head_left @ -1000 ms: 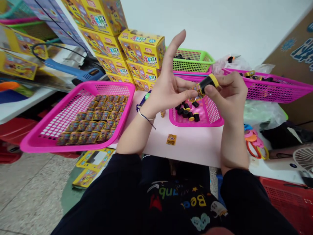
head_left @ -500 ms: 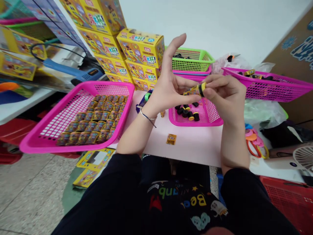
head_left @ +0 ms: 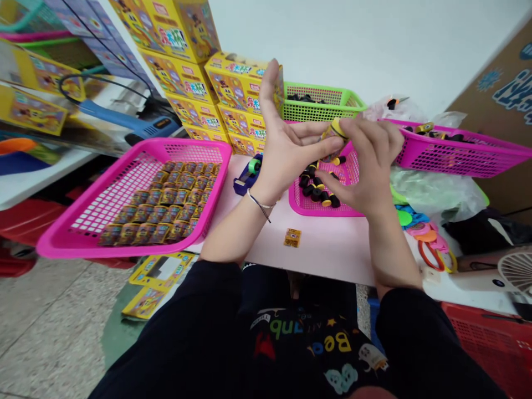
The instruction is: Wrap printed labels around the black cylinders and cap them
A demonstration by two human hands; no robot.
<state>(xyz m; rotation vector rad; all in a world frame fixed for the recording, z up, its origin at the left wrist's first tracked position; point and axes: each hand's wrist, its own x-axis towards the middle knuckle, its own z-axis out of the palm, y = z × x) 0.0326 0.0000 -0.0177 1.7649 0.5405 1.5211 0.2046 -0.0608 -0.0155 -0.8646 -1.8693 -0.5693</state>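
A small yellow printed roll with a black band is held up above the middle basket, partly hidden by fingers. My right hand is shut over its top, and the fingertips of my left hand press its lower side, with the left thumb raised clear. Below both hands, a pink mesh basket holds several black-and-yellow rolls. A loose yellow packet lies on the pink tabletop nearer me.
A large pink basket of packed rows stands left. A blue tape dispenser sits beside my left wrist. Yellow boxes are stacked behind; a green basket and another pink basket stand beyond.
The roll has risen and tilted more upright. My right hand has turned, its fingers now over the roll's top, and my left hand has shifted slightly left, uncovering the tape dispenser.
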